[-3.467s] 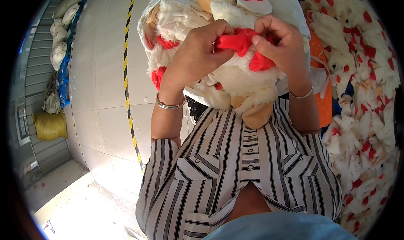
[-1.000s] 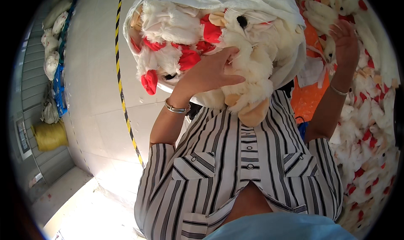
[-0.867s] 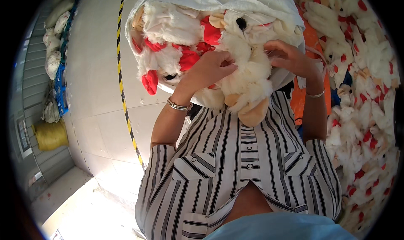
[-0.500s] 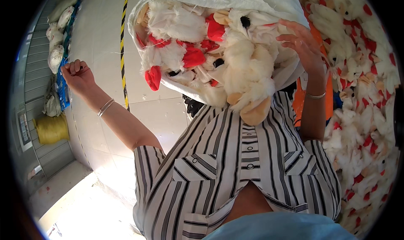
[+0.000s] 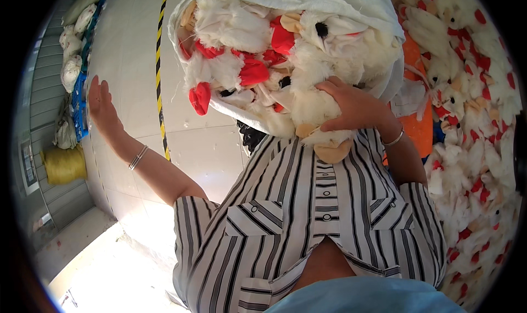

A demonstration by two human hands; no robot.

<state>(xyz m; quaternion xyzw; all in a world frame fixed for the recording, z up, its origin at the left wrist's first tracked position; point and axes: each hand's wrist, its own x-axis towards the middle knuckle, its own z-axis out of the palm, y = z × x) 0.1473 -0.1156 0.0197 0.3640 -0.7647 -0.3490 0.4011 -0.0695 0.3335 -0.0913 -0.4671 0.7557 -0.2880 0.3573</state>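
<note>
In front of my chest stands a white sack [image 5: 379, 8], its mouth full of furry white plush toy skins with red and beige parts and black patches. My right hand [image 5: 359, 107] is closed over a cream plush skin [image 5: 310, 101] at the near side of the sack, thumb below and fingers above. The beige end of that skin hangs over the rim against my striped shirt. Out to the left, my left hand [image 5: 104, 109] is raised with its fingers stretched, holding nothing.
A large heap of similar plush skins [image 5: 466, 148] fills the right side, beside an orange surface [image 5: 414, 129]. Yellow-black tape [image 5: 159, 66] runs along the pale floor. At far left are stuffed bags [image 5: 71, 71], a blue item [image 5: 80, 112] and a yellow bundle [image 5: 64, 166].
My right hand has come down from above the sack's right side onto the cream plush skin. My left hand has uncurled and its fingers now point up.
</note>
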